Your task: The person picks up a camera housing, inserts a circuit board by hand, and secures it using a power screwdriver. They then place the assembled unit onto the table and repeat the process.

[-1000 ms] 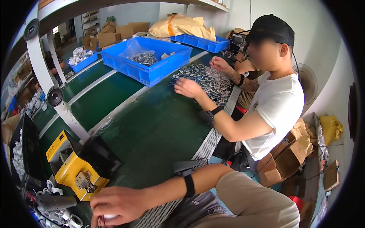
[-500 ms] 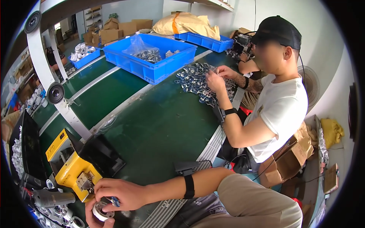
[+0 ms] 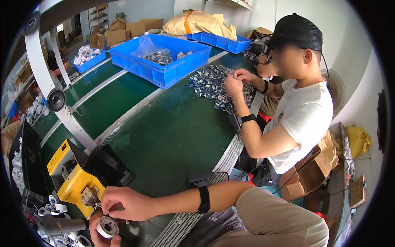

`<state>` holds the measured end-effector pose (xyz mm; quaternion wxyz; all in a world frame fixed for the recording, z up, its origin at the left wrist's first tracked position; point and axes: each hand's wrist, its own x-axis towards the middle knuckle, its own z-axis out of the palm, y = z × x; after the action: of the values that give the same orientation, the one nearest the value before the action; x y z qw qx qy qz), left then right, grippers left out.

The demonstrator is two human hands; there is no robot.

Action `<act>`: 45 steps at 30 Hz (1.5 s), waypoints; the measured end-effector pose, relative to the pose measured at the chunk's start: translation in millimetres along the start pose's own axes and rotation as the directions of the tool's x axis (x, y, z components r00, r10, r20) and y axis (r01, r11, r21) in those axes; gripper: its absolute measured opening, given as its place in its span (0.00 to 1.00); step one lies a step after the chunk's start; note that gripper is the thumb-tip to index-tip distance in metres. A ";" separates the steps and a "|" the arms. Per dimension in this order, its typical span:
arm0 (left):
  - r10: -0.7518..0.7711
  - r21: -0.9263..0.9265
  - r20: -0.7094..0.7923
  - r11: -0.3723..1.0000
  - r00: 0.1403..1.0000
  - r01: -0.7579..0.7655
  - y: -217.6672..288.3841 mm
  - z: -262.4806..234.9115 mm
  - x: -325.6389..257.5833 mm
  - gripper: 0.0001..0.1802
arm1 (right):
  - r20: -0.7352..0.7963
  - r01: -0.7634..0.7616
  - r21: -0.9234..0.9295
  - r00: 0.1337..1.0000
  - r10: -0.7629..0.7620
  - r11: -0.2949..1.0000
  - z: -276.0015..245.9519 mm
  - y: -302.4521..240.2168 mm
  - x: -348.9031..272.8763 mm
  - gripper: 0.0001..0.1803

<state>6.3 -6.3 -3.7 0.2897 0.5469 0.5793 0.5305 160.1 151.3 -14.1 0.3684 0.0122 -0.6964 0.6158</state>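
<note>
Near the lower left, my left hand is closed around a round white plastic housing, its open face turned up and dark parts inside. A thin red wire runs out from its right side, under my right hand. My right hand is just above the housing, thumb and fingers pinched together; what they hold, if anything, is too small to make out. Its fingertips are close to the metal head of a yellow bench machine. A grey cylindrical tool lies left of my left hand.
White round housings crowd the lower left corner. A black panel adjoins the machine. On the green table, a co-worker at right handles parts from a pile of small wired pieces. Beyond are a blue bin and a white post.
My right hand has lifted off the housing toward the machine's head, and the small blue-and-white piece by its fingers no longer shows there. The housing's open face is more visible.
</note>
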 end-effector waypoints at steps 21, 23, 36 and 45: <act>-0.087 -0.390 0.024 0.917 0.996 0.089 -8.8 8.4 12.7 0.37 | -0.001 -0.542 0.156 0.836 0.549 0.826 1.7 -7.2 -6.5 0.11; -0.175 -0.565 0.081 0.803 0.981 0.190 -4.3 2.2 6.4 0.33 | 0.001 -0.530 0.056 0.847 0.531 0.846 8.2 -8.7 -4.6 0.10; -0.297 -0.726 0.179 0.604 0.938 0.329 8.1 7.8 10.6 0.33 | -0.091 -0.140 -0.477 0.990 0.109 0.868 12.2 -12.6 -11.5 0.06; -0.303 -0.802 0.332 0.407 0.893 0.437 7.8 5.2 10.7 0.30 | -0.164 -0.163 -0.403 0.981 0.104 0.901 18.6 -17.7 -7.0 0.07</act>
<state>11.1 4.1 4.8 0.6706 0.2205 0.3220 0.6309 164.3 127.9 -2.3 0.3669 -0.1568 -0.7830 0.4772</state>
